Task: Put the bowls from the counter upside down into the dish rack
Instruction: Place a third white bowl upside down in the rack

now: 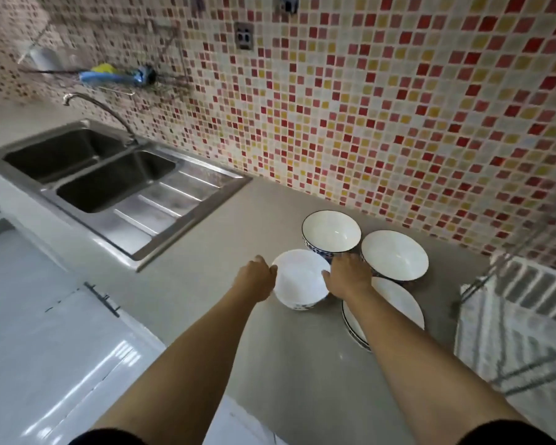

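Grey table (pixel 206 245), sink (pixel 116 184) set in at left. Dish rack (pixel 523 319) at right edge, blurred. Four white bowls upright on table, clustered near rack. Nearest-left bowl (pixel 299 281) grasped at rim both sides: left hand (pixel 254 277), right hand (pixel 347 277).

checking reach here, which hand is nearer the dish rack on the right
Right. The right hand is on the near bowl's right rim, the side toward the dish rack. The left hand is at that bowl's left rim, farther from the rack.
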`<state>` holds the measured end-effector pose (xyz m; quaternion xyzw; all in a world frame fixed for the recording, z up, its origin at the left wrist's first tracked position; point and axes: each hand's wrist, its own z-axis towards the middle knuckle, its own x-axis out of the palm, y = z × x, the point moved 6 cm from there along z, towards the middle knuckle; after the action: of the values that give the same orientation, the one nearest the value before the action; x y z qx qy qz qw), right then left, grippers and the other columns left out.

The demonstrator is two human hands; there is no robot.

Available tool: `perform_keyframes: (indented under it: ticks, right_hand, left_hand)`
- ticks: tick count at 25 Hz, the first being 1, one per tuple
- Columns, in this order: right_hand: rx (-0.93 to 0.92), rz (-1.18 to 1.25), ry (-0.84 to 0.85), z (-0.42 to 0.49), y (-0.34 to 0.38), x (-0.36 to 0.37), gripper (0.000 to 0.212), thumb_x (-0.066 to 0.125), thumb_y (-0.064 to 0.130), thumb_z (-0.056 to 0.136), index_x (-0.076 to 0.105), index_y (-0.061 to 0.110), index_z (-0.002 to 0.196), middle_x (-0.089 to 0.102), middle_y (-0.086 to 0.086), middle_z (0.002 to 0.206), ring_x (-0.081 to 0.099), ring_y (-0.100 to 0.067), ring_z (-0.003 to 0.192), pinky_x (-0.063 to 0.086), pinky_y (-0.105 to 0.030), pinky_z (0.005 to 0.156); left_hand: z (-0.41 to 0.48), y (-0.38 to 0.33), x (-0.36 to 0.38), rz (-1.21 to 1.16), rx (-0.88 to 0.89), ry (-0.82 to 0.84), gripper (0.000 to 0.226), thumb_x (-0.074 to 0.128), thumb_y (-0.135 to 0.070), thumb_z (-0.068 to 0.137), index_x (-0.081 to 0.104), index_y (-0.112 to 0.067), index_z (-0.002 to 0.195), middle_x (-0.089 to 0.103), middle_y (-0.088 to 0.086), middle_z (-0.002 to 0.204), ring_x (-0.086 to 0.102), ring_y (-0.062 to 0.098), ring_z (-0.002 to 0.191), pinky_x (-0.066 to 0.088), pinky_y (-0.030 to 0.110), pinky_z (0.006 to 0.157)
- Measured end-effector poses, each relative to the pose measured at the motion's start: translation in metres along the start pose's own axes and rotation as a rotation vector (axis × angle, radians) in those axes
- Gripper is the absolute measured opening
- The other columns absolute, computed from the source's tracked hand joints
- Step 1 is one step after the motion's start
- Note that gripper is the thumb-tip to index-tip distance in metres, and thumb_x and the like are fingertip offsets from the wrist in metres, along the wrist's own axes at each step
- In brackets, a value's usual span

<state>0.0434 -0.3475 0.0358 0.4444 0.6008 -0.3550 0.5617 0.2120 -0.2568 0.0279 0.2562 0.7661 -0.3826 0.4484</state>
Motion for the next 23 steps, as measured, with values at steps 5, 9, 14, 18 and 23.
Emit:
perform_keyframes:
  ticks: [5,9,14,18,23]
  right_hand:
    - [-0.001,-0.178,0.089,0.007,0.007,0.037,0.040,0.043,0.027,0.094,0.050,0.009,0.129,0.053,-0.010,0.135,0.042,-0.029,0.128,0.028,-0.040,0.107]
    - [-0.043,-0.127,0.042,0.003,0.020,0.014,0.035,0.047,0.011,0.089,0.054,0.007,0.123,0.059,-0.011,0.128,0.051,-0.028,0.121,0.038,-0.035,0.098]
    - [-0.031,0.109,0.031,-0.014,0.034,-0.052,0.034,0.044,0.007,0.091,0.048,0.001,0.124,0.057,-0.017,0.125,0.056,-0.034,0.112,0.046,-0.038,0.084]
    - [-0.066,0.255,-0.197,-0.032,0.037,-0.154,0.035,0.042,0.015,0.094,0.048,0.005,0.127,0.060,-0.017,0.119,0.059,-0.029,0.097,0.044,-0.034,0.072]
    - [-0.095,0.455,-0.406,-0.079,0.018,-0.267,0.051,0.040,0.042,0.095,0.035,0.011,0.136,0.061,-0.012,0.119,0.061,-0.030,0.092,0.045,-0.030,0.063]
  left_hand:
    - [0.011,0.002,0.043,-0.062,-0.006,0.056,0.048,0.040,-0.025,0.098,0.034,0.007,0.134,0.050,0.026,0.133,0.051,0.041,0.121,0.042,0.038,0.099]
    - [0.012,0.006,0.040,-0.205,-0.111,0.067,0.043,0.049,-0.003,0.089,0.040,0.007,0.130,0.057,0.024,0.125,0.061,0.037,0.110,0.054,0.039,0.092]
    - [-0.009,-0.006,-0.030,-0.144,-0.087,-0.033,0.049,0.062,-0.005,0.083,0.041,0.007,0.126,0.057,0.023,0.126,0.057,0.037,0.116,0.049,0.037,0.094]
    - [-0.035,-0.037,-0.114,-0.479,-0.007,-0.174,0.049,0.059,0.000,0.083,0.044,0.002,0.129,0.058,0.024,0.123,0.065,0.042,0.102,0.057,0.048,0.085]
    - [-0.090,-0.092,-0.189,-0.929,0.151,-0.253,0.040,0.048,0.001,0.089,0.045,0.000,0.129,0.052,0.021,0.129,0.066,0.040,0.097,0.062,0.042,0.068]
